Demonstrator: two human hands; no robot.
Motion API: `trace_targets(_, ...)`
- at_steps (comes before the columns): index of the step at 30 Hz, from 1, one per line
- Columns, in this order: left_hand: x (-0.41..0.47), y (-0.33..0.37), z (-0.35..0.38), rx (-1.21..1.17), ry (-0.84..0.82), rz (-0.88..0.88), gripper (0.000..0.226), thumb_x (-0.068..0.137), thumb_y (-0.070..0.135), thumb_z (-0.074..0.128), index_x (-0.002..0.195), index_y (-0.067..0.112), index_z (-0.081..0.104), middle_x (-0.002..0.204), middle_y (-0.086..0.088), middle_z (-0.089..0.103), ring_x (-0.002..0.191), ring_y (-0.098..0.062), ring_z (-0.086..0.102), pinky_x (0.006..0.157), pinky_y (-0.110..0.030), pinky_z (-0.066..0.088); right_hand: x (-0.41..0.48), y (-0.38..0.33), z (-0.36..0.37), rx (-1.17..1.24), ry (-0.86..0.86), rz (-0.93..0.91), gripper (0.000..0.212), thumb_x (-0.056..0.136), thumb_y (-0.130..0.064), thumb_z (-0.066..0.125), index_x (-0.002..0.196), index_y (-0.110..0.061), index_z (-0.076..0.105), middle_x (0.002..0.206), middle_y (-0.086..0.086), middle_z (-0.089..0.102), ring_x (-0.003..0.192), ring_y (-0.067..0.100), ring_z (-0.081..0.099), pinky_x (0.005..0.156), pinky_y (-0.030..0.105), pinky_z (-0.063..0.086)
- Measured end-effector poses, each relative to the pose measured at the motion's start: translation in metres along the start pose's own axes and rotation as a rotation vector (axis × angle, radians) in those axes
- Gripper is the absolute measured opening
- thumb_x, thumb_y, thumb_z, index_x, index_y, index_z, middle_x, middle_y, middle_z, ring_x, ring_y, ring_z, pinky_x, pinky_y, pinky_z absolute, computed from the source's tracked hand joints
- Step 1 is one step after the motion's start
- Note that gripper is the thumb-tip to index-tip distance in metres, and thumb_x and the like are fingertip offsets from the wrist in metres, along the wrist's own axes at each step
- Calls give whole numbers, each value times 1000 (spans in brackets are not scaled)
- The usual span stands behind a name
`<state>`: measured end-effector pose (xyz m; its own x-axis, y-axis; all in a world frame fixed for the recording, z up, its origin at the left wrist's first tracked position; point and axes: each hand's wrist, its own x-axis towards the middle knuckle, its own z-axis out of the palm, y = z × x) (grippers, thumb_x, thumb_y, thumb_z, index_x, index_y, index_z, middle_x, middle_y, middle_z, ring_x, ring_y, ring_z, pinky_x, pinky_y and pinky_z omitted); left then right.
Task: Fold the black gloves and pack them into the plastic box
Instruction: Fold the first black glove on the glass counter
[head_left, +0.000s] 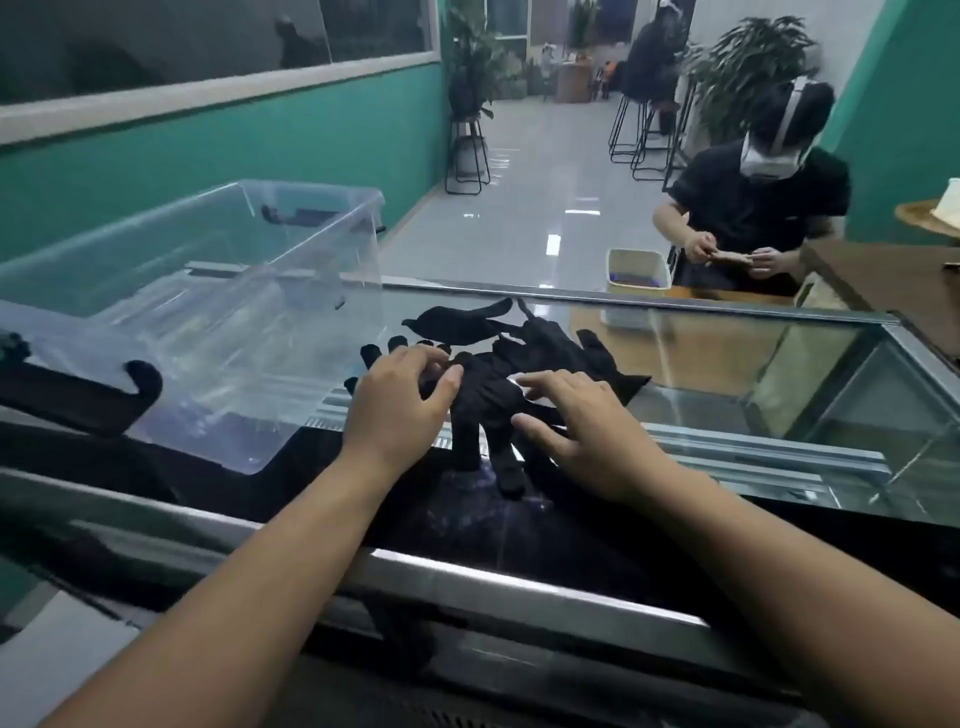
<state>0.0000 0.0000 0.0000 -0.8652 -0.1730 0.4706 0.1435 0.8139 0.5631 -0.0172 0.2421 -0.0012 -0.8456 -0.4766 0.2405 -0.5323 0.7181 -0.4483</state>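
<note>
Left hand (402, 400) pinches the black gloves (488, 387) heaped near the glass counter (727, 364) front edge. Right hand (582, 431) presses them, fingers spread. Recommended: separate one glove and flatten it before folding; the plastic box (311, 244) stands just left.

worktop (727, 358) is a glass display case w/ metal frame; shelves inside show thru the glass near its right edge. just past the far edge, twd the far right corner, a wooden table (883, 280) w/ a small cream bin (638, 270) at its left end, sth blue-purple inside. a 2nd person (753, 197), black top & white headset, sits behind that table holding a small item, can't tell what. teal wall (234, 150) w/ a window (156, 41) runs beyond the left edge. glossy tiled floor (545, 171) past the far edge. bg: plant on a black wire stand (467, 156), bushy plant (748, 62), black wire stools (639, 135), another seated person (652, 57), blurred.
</note>
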Motion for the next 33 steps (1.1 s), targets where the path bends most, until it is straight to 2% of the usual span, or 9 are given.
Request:
trace_targets(7,7,-5,3,3,-64,-36,45,96,61,56,117,27,76,98,13,75,99,-17,64,95,-46,57,4,1,6,-83,-4,-23,60,101,-64,52,153,-34,47,136,-10,62,132,14,52,115,38,34)
trace_targets(14,12,-18,7,1,-97,-32,42,87,62,63,115,34,76,103,20,72,110,-13,63,103,-50,54,7,4,7,-68,-1,-31,65,100,-65,54,157,-37,41,138,-17,56,131,7,47,115,30,30)
trace_targets(17,12,-21,9,63,-104,2,40,85,61,67,114,35,77,104,22,67,113,-14,58,105,-43,46,8,6,7,-71,-7,-34,65,99,-63,56,156,-37,42,139,-18,55,132,6,46,115,28,28)
trace_targets(19,13,-20,11,109,-105,5,36,87,61,75,112,35,77,108,20,64,117,-14,55,100,-36,36,7,6,6,-76,-18,-39,66,97,-64,56,156,-38,42,140,-18,54,134,6,45,116,29,28)
trace_targets(23,13,-21,11,150,-97,-23,34,86,60,81,107,34,76,113,16,59,119,-15,50,97,-34,29,7,6,6,-62,-30,-36,67,95,-65,57,156,-39,43,139,-20,54,133,4,45,117,29,28)
trace_targets(26,14,-21,11,125,-98,-7,28,86,57,83,103,35,77,110,17,59,119,-15,49,95,-35,28,6,6,5,-55,-22,-42,68,95,-66,57,156,-40,42,138,-20,54,133,4,45,115,28,29)
trace_targets(28,13,-20,10,97,-79,27,20,86,50,86,93,36,75,106,18,59,116,-16,50,92,-37,29,6,7,7,-50,-23,-39,69,95,-67,57,157,-40,41,137,-21,53,133,3,45,115,27,28)
trace_targets(30,11,-19,8,63,-61,35,21,84,41,89,85,35,69,103,18,59,114,-15,52,90,-37,28,6,8,8,-45,-28,-31,70,95,-67,57,157,-41,40,137,-22,52,133,2,44,115,26,27)
trace_targets(33,6,-12,2,-11,9,96,21,86,33,88,85,31,67,97,18,63,106,-13,60,92,-42,42,5,7,6,-45,-7,-31,71,93,-64,61,157,-40,41,138,-20,53,134,4,45,117,28,29)
